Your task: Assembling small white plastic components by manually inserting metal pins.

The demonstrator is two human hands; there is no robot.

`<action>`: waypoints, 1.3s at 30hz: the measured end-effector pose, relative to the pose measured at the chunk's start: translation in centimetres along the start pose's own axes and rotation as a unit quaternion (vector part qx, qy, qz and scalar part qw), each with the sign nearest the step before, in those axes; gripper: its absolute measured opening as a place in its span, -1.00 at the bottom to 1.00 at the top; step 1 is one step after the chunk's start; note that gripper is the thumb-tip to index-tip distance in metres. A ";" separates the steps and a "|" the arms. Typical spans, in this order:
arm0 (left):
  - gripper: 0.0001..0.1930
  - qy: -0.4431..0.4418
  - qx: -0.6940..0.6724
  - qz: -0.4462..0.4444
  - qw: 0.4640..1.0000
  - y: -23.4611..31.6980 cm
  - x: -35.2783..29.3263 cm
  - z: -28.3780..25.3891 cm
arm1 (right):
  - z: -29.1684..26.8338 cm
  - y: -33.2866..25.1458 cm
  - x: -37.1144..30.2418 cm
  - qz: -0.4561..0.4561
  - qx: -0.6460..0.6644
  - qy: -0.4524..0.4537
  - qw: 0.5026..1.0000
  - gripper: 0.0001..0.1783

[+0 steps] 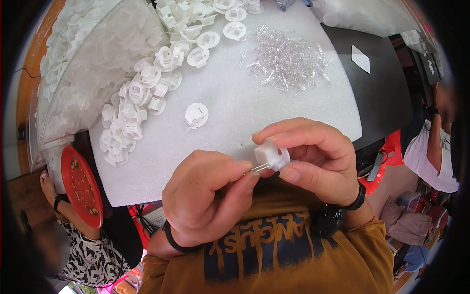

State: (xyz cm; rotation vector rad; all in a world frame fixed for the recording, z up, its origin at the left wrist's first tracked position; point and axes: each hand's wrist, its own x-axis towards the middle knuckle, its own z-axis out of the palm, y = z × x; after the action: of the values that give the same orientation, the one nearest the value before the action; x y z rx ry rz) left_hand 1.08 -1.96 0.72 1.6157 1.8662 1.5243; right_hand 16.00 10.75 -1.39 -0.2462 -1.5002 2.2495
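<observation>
My right hand (313, 159) pinches a small white plastic housing (267, 153) between thumb and fingers. It has a boxy block on one side and a round flange on the other. My left hand (210, 191) is closed, thumb against forefinger, on the two thin metal leads of an LED (259, 167). These leads reach up to the housing's lower side, and the LED's head cannot be seen. A single white housing (197, 115) lies on the foam-covered table (230, 105) beyond my hands. Farther off to the right is a pile of clear LEDs (291, 59) with long leads.
Many more white housings (147, 78) are heaped along the left side. A large clear bag (105, 63) full of them stands beyond. At left are a red round tray (82, 186) and another person's arm (73, 210). A white card (361, 59) lies on the dark tabletop at right.
</observation>
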 end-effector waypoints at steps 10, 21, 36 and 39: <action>-0.84 -0.017 0.039 0.032 0.999 0.4 0.1 0.3 | 0.2 0.4 0.3 0.004 0.080 0.028 0.996 -0.63; -0.77 -0.004 0.036 0.034 0.999 0.4 0.4 0.6 | 0.1 0.6 0.1 -0.019 0.088 0.031 0.995 -0.63; -0.67 -0.029 -0.005 -0.033 0.999 0.2 -0.4 0.2 | -0.4 -0.6 0.3 -0.097 -0.202 -0.004 0.974 -0.61; -0.67 -0.032 0.015 -0.019 0.999 0.0 -0.7 0.2 | 0.1 -0.8 0.2 -0.021 -0.133 0.058 0.989 -0.59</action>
State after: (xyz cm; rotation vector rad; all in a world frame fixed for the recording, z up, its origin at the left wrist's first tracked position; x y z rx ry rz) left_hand 1.48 -2.37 0.30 1.6130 1.8841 1.4190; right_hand 16.00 11.04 -0.57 -0.4144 -1.7240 1.9629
